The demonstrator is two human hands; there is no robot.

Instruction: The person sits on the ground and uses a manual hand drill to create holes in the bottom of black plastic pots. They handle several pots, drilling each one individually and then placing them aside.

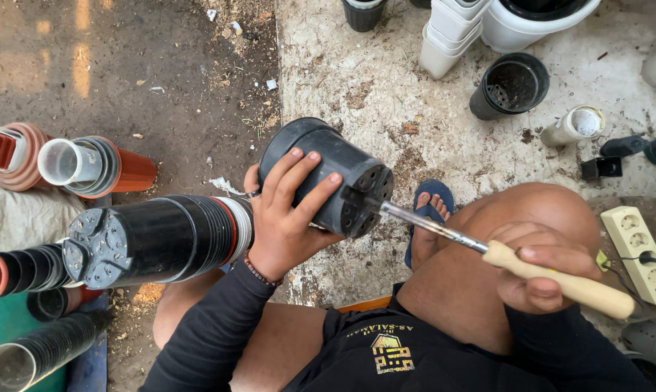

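**Pot Held on Its Side, Tool Tip at the Base**

Over your lap, the left hand holds a black plastic pot on its side, perforated base turned toward the right hand. Your left fingers are spread across the pot wall, so the base stays steady and exposed. Your right fingers are closed around the pale wooden handle of a metal-shafted tool; its tip touches the pot base at the rim of the holes.

Beside your left forearm lies a long stack of nested black pots, base outward, within reach. Orange and white nested pots lie further left. On the concrete floor ahead stand stacked white pots and one loose black pot.

To your right sits a cream power strip with a red switch. Your black shirt carries a yellow printed emblem.
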